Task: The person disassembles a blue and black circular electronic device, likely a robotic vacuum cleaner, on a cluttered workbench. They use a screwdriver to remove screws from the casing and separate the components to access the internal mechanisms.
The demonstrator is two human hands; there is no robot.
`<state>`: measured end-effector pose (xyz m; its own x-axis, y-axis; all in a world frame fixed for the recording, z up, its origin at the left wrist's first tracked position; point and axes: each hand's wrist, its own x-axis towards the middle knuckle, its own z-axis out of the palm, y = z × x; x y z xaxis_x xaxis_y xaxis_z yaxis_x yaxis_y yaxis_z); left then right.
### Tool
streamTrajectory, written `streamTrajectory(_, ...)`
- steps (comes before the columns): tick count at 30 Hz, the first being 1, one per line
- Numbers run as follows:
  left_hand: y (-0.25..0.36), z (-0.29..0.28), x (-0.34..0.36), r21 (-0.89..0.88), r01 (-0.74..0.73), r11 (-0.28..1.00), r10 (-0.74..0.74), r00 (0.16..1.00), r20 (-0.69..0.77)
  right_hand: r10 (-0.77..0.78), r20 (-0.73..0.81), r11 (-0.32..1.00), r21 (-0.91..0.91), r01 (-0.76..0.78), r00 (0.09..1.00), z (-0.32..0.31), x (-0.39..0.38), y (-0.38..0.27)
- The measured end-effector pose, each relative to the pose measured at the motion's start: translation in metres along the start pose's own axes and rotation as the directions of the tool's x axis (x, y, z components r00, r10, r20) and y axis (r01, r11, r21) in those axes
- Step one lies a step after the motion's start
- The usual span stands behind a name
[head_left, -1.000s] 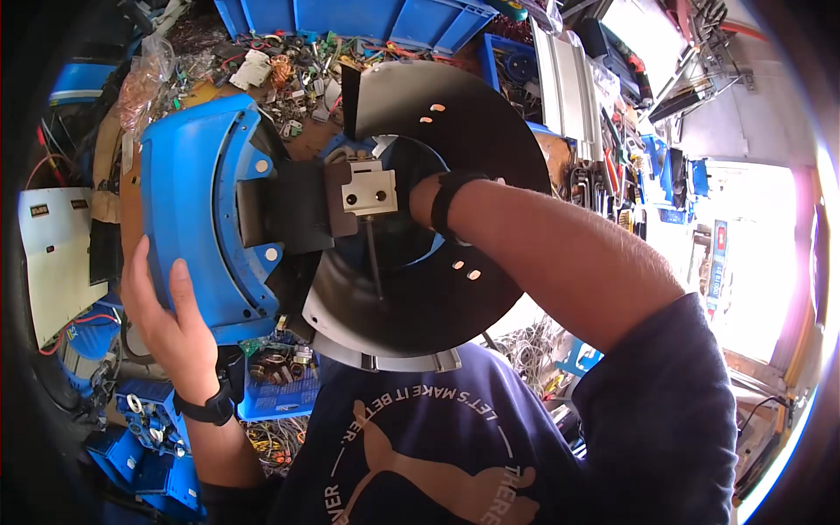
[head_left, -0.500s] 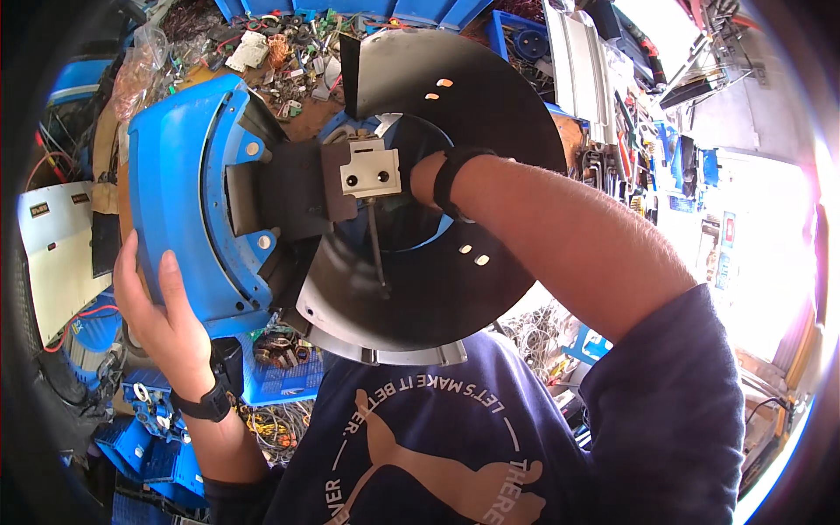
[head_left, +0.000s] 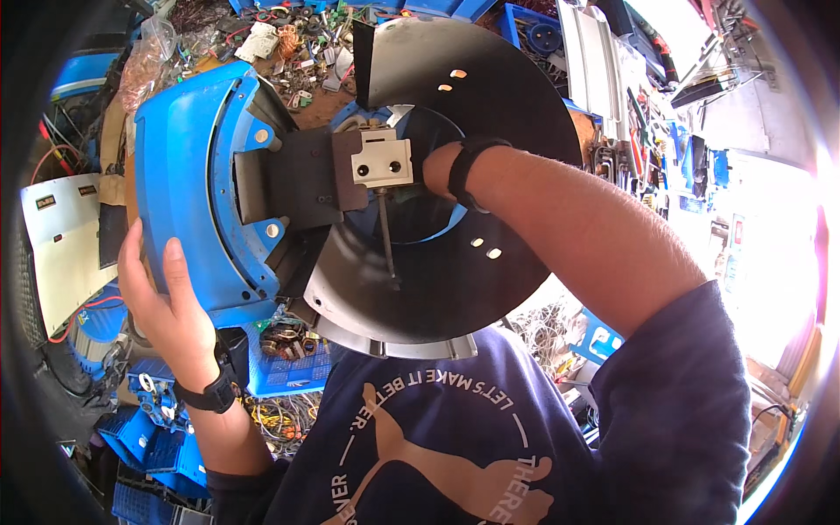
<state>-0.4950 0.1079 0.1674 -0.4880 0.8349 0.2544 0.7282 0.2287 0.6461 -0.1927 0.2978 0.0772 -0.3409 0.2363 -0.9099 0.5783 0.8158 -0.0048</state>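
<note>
Since the earlier frames, the blue panel [head_left: 179, 188], the dark ring-shaped shell [head_left: 516, 114], the left hand [head_left: 178, 313] and the right hand [head_left: 440, 168] have all come a little higher in the view; the scraps [head_left: 262, 39] on the bench have shifted upward too, so I cannot see that either hand has changed its place on the parts. The panel is at the left of centre, and the shell curves round at its right, with a cream block [head_left: 381, 164] and a thin rod [head_left: 386, 232] in front of the shell's opening. The left forearm rises from the lower edge, leaning slightly to the left, with a black watch [head_left: 207, 395] at the wrist. This hand points upward and is partly open: the thumb lies along the outer face of the panel near its lower left corner, and the other fingers go around the left edge, where their tips are partly hidden, so the panel's edge is held between them. The right arm comes from the lower right with the elbow raised to the side, and the forearm slopes up and inward across the shell. A black band [head_left: 464, 171] is around this wrist, and beyond it the hand enters the dark opening, beside the block. Its fingers are hidden there, so I cannot tell how far they are open or whether they hold anything.
</note>
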Motion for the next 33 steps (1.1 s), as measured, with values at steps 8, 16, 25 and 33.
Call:
streamTrajectory(8, 0.0006, -0.0001, -0.0005, 0.051, 0.007, 0.999, -0.007, 1.0, -0.006, -0.006, 0.001, 1.0, 0.009, 0.006, 1.0, -0.0008, 0.0012, 0.002)
streamTrajectory(16, 0.0004, -0.0005, 0.0002, 0.044, -0.012, 0.999, 0.012, 1.0, -0.002, -0.01, -0.006, 1.0, 0.015, 0.01, 1.0, -0.0007, 0.0007, 0.0044)
streamTrajectory(25, 0.0033, -0.0004, 0.0001, 0.041, -0.004, 0.999, 0.004, 1.0, 0.005, -0.004, -0.01, 1.0, 0.01, 0.005, 1.0, -0.0024, 0.0033, 0.006)
streamTrajectory(33, 0.0022, -0.0002, 0.0009, 0.037, -0.013, 0.999, 0.013, 1.0, 0.01, -0.016, -0.018, 1.0, 0.018, 0.017, 1.0, -0.0032, 0.0047, 0.0067)
